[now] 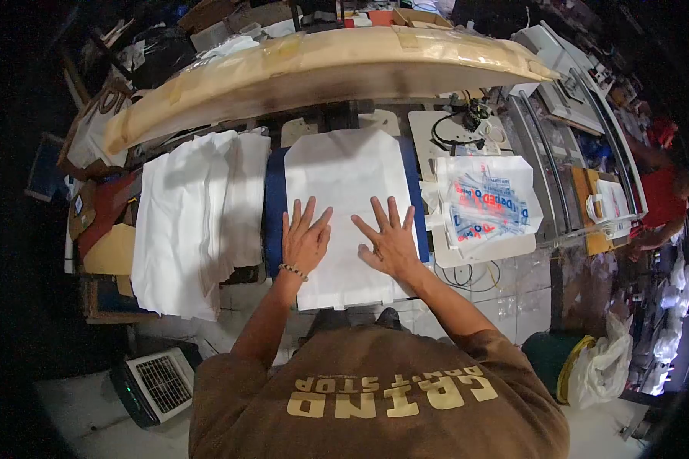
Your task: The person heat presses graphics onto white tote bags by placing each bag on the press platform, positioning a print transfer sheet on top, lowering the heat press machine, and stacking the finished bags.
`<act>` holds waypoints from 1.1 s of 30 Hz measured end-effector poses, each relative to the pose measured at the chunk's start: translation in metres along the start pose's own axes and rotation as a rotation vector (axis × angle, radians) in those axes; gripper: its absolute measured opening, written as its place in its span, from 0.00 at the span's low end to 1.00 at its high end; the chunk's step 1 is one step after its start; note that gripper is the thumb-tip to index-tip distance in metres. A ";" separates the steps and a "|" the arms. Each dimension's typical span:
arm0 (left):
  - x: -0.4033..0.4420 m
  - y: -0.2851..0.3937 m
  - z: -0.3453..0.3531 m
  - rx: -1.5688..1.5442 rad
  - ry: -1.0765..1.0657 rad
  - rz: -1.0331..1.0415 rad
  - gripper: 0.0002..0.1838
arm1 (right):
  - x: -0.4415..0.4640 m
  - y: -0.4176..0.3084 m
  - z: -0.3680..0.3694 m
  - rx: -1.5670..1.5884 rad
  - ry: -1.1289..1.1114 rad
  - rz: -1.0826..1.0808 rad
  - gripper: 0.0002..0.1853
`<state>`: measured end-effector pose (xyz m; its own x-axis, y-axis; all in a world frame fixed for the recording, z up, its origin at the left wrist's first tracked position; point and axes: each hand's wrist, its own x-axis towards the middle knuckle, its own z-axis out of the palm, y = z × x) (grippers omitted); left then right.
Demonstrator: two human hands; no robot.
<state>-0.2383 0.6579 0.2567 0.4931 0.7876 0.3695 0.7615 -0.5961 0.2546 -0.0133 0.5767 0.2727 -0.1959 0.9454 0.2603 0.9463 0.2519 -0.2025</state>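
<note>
A flat white bag-like sheet point(348, 172) lies over a dark blue board point(276, 206), whose edges show on both sides. My left hand point(306, 241), with a beaded bracelet at the wrist, rests on the sheet's left part, fingers stretched out. On the right part of the same sheet lies my right hand point(389, 243), palm down with fingers spread. Neither hand holds anything. To the left is a thick pile of white sheets point(195, 214). To the right sit white pieces with red and blue print point(486, 200), stacked on a pale board.
A long, curved tan cover with tape point(329, 65) spans the back above the work surface. Black cables point(467, 126) lie behind the printed stack. A metal-railed frame point(582, 145) stands at right, with another person in red point(662, 195) beyond. A boxy grilled appliance point(159, 384) is on the floor.
</note>
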 end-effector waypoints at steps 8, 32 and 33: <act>0.031 0.037 -0.016 0.206 -0.151 -0.090 0.22 | -0.013 0.000 0.016 -0.017 0.014 0.113 0.40; 0.044 0.064 0.032 0.204 -0.227 -0.205 0.33 | -0.096 0.257 0.059 -0.021 0.266 0.708 0.31; 0.046 0.063 0.033 0.208 -0.211 -0.196 0.33 | -0.095 0.262 0.061 0.003 0.320 0.713 0.26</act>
<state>-0.1539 0.6614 0.2606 0.3888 0.9116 0.1337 0.9088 -0.4033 0.1067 0.2374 0.5652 0.1376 0.5436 0.7736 0.3255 0.8148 -0.3933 -0.4260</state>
